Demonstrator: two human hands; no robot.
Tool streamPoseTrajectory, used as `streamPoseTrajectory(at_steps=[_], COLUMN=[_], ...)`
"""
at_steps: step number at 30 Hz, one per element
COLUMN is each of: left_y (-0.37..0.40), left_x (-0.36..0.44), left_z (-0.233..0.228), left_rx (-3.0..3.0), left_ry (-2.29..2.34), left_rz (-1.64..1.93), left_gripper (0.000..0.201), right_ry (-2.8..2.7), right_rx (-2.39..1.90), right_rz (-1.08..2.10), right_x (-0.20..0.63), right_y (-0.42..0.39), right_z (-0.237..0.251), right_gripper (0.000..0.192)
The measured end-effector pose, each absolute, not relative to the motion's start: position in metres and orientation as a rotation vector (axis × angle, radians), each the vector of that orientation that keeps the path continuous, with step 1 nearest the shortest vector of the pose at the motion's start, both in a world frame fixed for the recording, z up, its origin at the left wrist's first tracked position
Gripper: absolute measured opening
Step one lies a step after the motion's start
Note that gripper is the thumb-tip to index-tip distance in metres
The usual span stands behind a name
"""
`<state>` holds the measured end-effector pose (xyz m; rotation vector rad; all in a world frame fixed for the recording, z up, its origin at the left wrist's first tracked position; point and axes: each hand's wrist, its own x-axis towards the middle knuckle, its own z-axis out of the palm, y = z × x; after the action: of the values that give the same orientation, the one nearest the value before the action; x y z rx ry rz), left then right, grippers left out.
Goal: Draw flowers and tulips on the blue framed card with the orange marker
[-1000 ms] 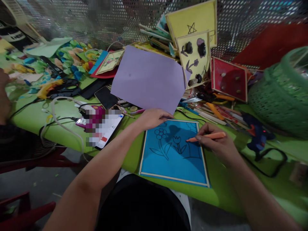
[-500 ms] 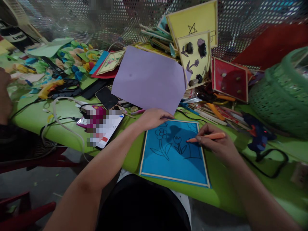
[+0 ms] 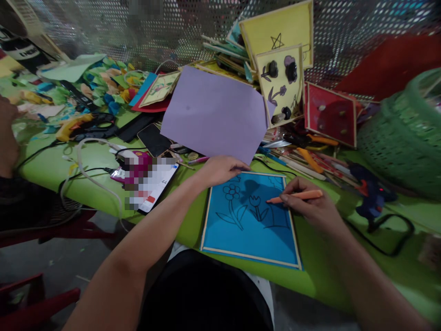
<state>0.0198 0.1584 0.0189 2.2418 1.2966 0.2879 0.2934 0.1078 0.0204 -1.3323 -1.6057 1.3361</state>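
A blue sheet edged with thin wooden strips lies on the table before me, bearing black line drawings of two flowers and some curved lines. My right hand pinches an orange felt-tip pen, its tip at the sheet's right part beside the tulip drawing. At the top left edge of the sheet, my left hand lies flat with fingers stretched out, touching the frame. Its fingertips are partly hidden. Just beyond it is a large purple sheet of paper.
Framed yellow pictures and a red one lean at the back. A green basket and a glue gun stand right. Left are a phone, cables, paper scraps and another person's arm.
Both hands and the blue sheet stay almost where they were. The view has shifted very slightly, and the pen tip shows hardly any movement.
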Motion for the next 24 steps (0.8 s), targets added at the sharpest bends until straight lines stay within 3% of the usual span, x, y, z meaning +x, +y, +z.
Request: streamPoseTrajectory(at_steps=[24], left_y=[0.1591], left_x=[0.0198], left_z=[0.0182], left_rx=[2.233], left_ry=[1.279], left_rz=[0.298], left_gripper=[0.036], right_ry=[-1.621], right_rx=[-1.353], right_rz=[1.261], right_x=[0.2936], right_y=[0.1120], right_z=[0.0180], right_gripper=[0.034])
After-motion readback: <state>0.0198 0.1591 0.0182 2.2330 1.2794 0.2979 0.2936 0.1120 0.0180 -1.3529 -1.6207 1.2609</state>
